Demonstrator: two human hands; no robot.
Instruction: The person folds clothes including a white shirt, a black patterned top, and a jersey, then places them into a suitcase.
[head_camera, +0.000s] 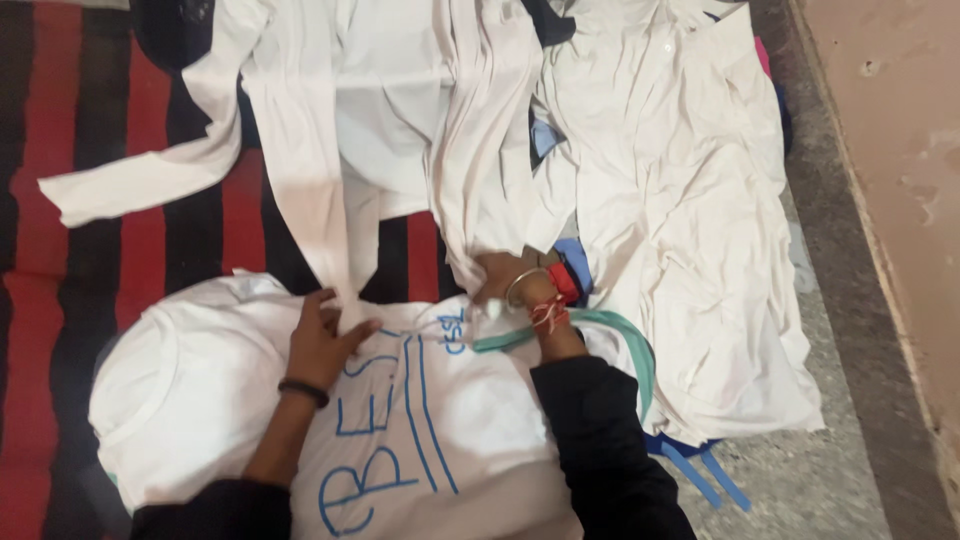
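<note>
My left hand (322, 340) pinches the lower edge of a long white garment (350, 150) that stretches away from me across a red and black striped mat (60, 260). My right hand (500, 283), with a bangle and red threads on the wrist, grips another fold of the same white cloth. Both hands sit just above a white T-shirt with blue lettering (400, 430) that lies spread in front of me. A teal strap (610, 325) curves beside my right wrist.
A heap of crumpled white clothes (690, 220) lies to the right, with bits of blue and red fabric under it. Blue straps (700, 470) poke out onto the grey stone floor (830, 470). A pinkish wall (900, 150) runs along the right.
</note>
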